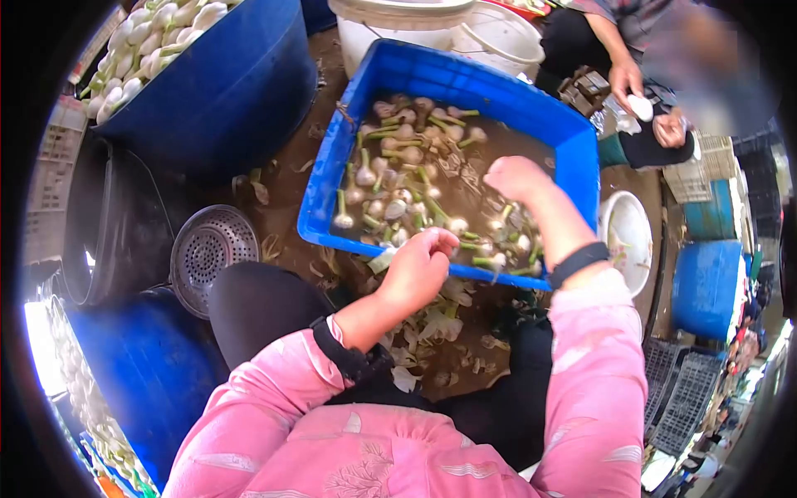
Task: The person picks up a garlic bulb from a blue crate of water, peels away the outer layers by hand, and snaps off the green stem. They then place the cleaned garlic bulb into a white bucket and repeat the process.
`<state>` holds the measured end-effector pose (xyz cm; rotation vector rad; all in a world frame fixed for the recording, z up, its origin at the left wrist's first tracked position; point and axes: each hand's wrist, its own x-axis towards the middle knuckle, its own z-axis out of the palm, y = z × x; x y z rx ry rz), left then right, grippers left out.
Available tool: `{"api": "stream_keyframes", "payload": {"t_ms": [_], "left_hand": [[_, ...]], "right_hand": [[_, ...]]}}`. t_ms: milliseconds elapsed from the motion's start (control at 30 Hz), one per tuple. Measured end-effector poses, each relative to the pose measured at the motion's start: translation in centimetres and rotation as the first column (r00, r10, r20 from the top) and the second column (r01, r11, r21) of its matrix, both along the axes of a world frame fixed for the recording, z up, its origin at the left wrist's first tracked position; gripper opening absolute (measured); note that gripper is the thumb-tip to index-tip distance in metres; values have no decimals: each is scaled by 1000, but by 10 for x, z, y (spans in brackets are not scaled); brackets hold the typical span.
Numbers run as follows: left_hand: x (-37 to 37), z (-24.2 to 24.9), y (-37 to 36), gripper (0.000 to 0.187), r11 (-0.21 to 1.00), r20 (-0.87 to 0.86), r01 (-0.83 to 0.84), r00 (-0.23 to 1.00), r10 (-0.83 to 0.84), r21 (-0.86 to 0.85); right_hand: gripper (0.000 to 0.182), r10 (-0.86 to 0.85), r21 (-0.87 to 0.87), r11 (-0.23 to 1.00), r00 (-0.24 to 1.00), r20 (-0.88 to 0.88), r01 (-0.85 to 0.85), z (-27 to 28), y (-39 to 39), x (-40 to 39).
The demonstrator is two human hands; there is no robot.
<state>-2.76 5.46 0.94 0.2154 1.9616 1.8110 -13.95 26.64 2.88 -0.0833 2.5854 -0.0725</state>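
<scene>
A blue plastic tub (314,199) of brownish water sits in front of me, with many garlic bulbs (365,173) on short green stems floating in it. My left hand (418,267) is closed at the tub's near rim, its fingers pinched together; whatever they hold, if anything, is hidden. Over the water on the right side, my right hand (519,178) has its fingers curled in, and I cannot make out anything inside them. Bulbs lie close below both hands. A pale green strip of peel (382,260) hangs on the near rim beside my left hand.
A big blue vat (224,91) heaped with white garlic (158,41) stands at the upper left. A metal colander (212,253) lies left; a white basin (628,241) stands right. Peels (436,324) litter the floor. Another person's hand (627,83) holds a white bulb.
</scene>
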Motion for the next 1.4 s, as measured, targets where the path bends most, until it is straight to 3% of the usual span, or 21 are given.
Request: {"api": "stream_keyframes", "payload": {"t_ms": [67,133,167,233,267,467,500,533,567,600,667,767,800,867,933,967,1067,1233,1333,1400], "left_hand": [[-11,4,-12,16,984,-188,-15,982,-19,-180],[-23,6,-20,16,992,-193,-94,978,76,-87],[-28,14,-23,16,995,-32,-98,995,97,-29],[-39,31,-29,16,988,286,-130,953,101,85],[-43,29,-30,15,984,209,-145,970,121,100],[-66,16,-36,12,952,287,-245,940,187,181],[-68,13,-35,11,932,325,-277,926,195,232],[-66,11,-35,11,905,381,-317,903,197,283],[-68,11,-35,18,894,378,-359,893,244,269],[-70,3,-34,26,898,230,-386,913,338,213],[-76,10,-37,42,922,149,-384,915,375,41],[-77,13,-36,59,842,299,-258,946,123,473],[-74,16,-36,57,797,346,-261,936,69,545],[-65,17,-33,51,731,401,-297,916,35,615],[-57,19,-32,45,670,461,-365,887,37,647],[-55,21,-35,44,656,486,-394,872,47,644],[-44,29,-36,39,673,477,-431,869,130,601],[-16,42,-32,36,689,422,-445,880,218,572],[-7,39,-33,33,758,357,-409,901,247,508],[-3,39,-33,32,790,345,-384,909,233,478]], "right_hand": [[23,124,75,990,988,-89,-117,-81,-8,-34],[23,43,41,998,989,-140,-37,-114,-32,-52],[24,-190,-71,981,966,-175,180,-105,-56,-54],[26,-105,-116,991,944,-312,72,-137,-75,-69],[26,-62,-133,991,923,-381,11,-148,-83,-77],[27,-29,105,993,968,-249,56,-169,-118,-70],[28,-167,39,985,986,15,166,-173,-109,-82],[24,-158,-119,982,982,-103,145,-112,-108,-78],[23,-450,-464,771,889,85,435,-97,-97,-75],[24,-613,-665,365,706,355,652,-85,-90,-69],[27,-595,-714,-39,557,579,699,-21,-104,-37],[26,-624,-724,-278,454,636,631,18,-127,9],[29,-607,-701,-228,464,645,676,25,-124,19],[31,-740,-780,11,530,414,625,35,-125,37],[28,-791,-863,332,611,-34,381,46,-134,61],[26,-752,-834,489,607,-256,255,51,-139,72],[19,-496,-602,799,581,-645,14,50,-142,95],[15,-296,-314,947,541,-787,62,63,-154,117],[13,-253,-172,967,653,-714,186,69,-163,129],[15,-229,-150,973,617,-753,178,68,-161,133]]}}
